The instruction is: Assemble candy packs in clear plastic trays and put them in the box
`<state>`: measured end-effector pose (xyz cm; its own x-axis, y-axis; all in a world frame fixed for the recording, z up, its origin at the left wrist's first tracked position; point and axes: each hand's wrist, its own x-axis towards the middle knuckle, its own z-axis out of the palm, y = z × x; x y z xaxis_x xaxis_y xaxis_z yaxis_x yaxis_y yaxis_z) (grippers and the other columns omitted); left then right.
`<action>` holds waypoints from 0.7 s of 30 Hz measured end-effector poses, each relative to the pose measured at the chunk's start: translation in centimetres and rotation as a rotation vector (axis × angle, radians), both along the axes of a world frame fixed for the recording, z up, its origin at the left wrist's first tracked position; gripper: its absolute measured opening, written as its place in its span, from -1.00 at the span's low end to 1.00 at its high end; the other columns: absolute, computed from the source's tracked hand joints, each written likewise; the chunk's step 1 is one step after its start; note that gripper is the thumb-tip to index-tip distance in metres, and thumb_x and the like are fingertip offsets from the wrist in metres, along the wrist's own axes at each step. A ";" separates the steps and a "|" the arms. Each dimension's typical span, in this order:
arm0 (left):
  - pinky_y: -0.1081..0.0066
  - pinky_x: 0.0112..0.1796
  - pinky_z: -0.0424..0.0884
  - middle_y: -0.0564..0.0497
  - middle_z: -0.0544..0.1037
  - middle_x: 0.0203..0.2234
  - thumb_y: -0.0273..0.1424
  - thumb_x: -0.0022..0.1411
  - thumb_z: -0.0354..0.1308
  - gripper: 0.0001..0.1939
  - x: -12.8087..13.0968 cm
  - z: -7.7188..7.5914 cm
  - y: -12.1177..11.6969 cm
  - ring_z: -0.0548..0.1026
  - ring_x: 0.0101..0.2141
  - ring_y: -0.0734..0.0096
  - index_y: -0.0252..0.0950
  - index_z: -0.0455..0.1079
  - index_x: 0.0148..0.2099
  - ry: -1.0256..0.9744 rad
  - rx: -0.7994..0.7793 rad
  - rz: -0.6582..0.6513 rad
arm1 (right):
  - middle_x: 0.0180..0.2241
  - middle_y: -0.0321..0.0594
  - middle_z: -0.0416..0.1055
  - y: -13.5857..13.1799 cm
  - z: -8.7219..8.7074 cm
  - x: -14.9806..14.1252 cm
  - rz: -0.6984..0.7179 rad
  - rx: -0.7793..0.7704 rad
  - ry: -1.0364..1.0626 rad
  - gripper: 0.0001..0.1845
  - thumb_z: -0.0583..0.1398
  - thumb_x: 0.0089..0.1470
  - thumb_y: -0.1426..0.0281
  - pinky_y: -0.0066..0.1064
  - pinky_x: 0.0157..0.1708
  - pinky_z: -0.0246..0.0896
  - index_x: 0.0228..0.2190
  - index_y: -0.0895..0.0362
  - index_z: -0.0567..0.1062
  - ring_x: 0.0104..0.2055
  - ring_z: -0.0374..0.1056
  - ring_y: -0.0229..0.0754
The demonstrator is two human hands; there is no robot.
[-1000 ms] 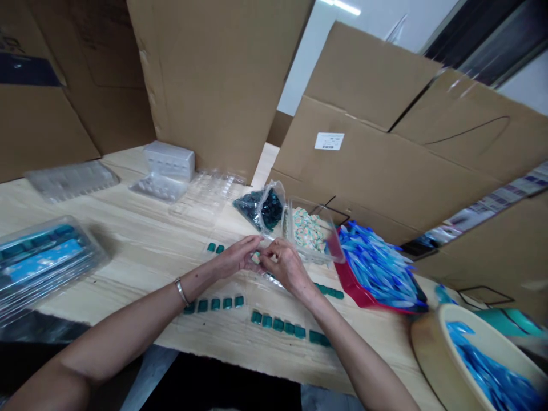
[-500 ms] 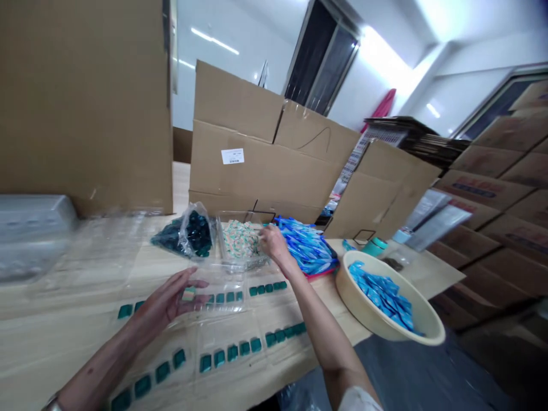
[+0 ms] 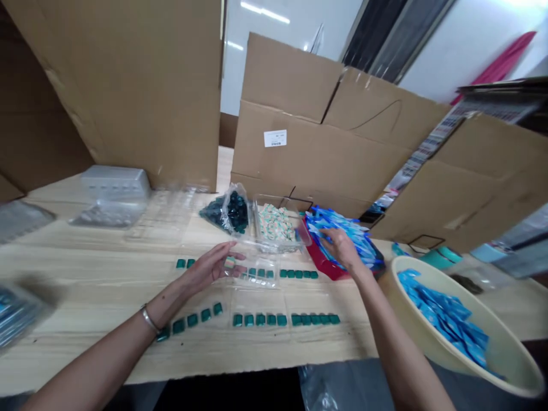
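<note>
My left hand (image 3: 219,264) holds a small block striped in pale green and orange (image 3: 230,262) in its fingers, beside a clear plastic tray (image 3: 262,282) with a row of dark-green square pieces. At the pile of slim blue-and-white pieces (image 3: 342,220), my right hand (image 3: 341,248) has its fingertips pressed together. What they grip, if anything, is too small to make out. That pile lies in a red tray (image 3: 317,254). More green squares (image 3: 260,319) stand in rows in clear trays nearer me.
Behind my hands lie a bag of dark-green pieces (image 3: 237,212) and a clear box of small pale pieces (image 3: 276,222). A cream basin (image 3: 396,267) with blue packets stands at right. Stacked clear plastic trays (image 3: 115,185) sit at left; cardboard panels (image 3: 295,142) line the back.
My right hand has moved right, from the clear box of pale pieces to the blue pile. My left hand still holds the small striped block. The camera view has swung left and downward.
</note>
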<state>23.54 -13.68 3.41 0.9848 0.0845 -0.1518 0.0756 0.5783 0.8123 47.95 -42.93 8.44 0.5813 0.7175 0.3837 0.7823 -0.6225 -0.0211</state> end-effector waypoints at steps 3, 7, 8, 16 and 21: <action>0.19 -0.21 0.45 -0.19 0.50 -0.16 -0.29 0.22 0.07 -0.64 -0.1 0.2 -0.1 0.56 -0.25 0.15 -0.28 0.22 0.04 -0.029 -0.013 -0.018 | -0.20 -0.11 0.41 3.7 2.1 -4.3 0.274 0.044 -0.006 -0.70 0.03 0.17 0.31 -0.24 -0.13 0.23 -0.11 0.08 0.43 -0.15 0.30 -0.08; 0.15 -0.16 0.43 -0.20 0.50 -0.15 -0.31 0.24 0.05 -0.65 -0.2 0.7 -0.4 0.55 -0.24 0.15 -0.29 0.22 0.05 -0.043 -0.014 -0.056 | -0.30 -0.12 0.41 9.7 2.6 -9.4 0.416 -0.155 -0.059 -0.75 0.02 0.18 0.42 -0.30 -0.14 0.20 -0.21 0.14 0.47 -0.18 0.26 -0.13; 0.15 -0.17 0.43 -0.19 0.50 -0.15 -0.32 0.24 0.05 -0.65 -0.3 0.8 -0.4 0.55 -0.24 0.15 -0.29 0.22 0.05 -0.036 -0.007 -0.058 | -0.32 -0.12 0.40 11.0 2.4 -10.3 0.417 -0.208 -0.075 -0.76 0.02 0.17 0.46 -0.32 -0.15 0.20 -0.26 0.16 0.48 -0.19 0.26 -0.14; 0.19 -0.14 0.46 -0.11 0.51 -0.09 -0.34 0.11 0.19 -0.57 0.2 0.3 0.2 0.51 -0.14 0.08 -0.23 0.30 0.05 0.121 0.022 -0.009 | -0.26 -0.08 0.40 8.6 3.0 -10.1 0.006 -0.179 -0.079 -0.71 -0.02 0.22 0.32 -0.39 -0.23 0.22 -0.26 0.17 0.45 -0.16 0.31 -0.14; 0.25 -0.20 0.52 -0.06 0.50 -0.05 -0.23 -0.03 0.28 -0.49 0.7 -0.1 0.4 0.47 -0.10 0.00 -0.18 0.38 0.01 0.269 0.034 0.073 | -0.06 0.10 0.36 -5.6 5.6 -5.7 -0.945 -0.330 0.213 -0.63 -0.06 0.18 0.54 -0.36 -0.22 0.25 -0.01 0.21 0.34 -0.09 0.35 -0.09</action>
<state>24.24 -13.26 3.30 0.9006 0.1633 -0.4028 0.2502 0.5631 0.7876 42.23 -48.49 14.09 0.9972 -0.0189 0.0729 -0.0319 -0.9828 0.1818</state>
